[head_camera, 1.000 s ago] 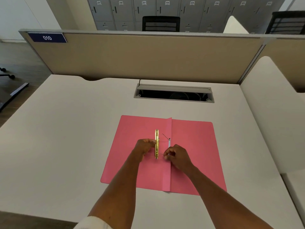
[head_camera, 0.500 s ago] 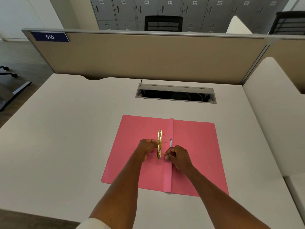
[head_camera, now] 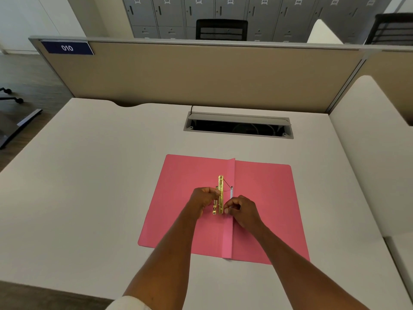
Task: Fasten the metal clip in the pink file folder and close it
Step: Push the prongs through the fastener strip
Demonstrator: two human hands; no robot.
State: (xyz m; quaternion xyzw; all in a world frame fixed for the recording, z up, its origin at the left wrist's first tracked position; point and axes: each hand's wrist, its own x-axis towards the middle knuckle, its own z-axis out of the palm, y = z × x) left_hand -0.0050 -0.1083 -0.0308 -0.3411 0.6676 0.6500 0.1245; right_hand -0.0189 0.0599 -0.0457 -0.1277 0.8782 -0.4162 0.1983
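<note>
The pink file folder [head_camera: 263, 198] lies open and flat on the white desk [head_camera: 89, 186], its spine fold running toward me. A gold metal clip bar [head_camera: 220, 186] stands just left of the spine, held a little above the left flap. My left hand [head_camera: 202, 198] pinches the bar from the left side. My right hand [head_camera: 242, 210] pinches a thin metal prong at the bar's near end, beside the spine. A second thin prong [head_camera: 226, 184] slants from the bar's far end to a small silver strip [head_camera: 231, 192] on the spine.
An open cable tray slot [head_camera: 238, 126] is set in the desk behind the folder. A beige partition [head_camera: 201, 72] closes the back edge, and a white divider [head_camera: 375, 142] stands on the right. Grey lockers and black chairs are behind the partition.
The gold bar has shifted slightly right, closer to the spine, and my right hand's fingers have come in against its near end. The view has moved a little nearer.
</note>
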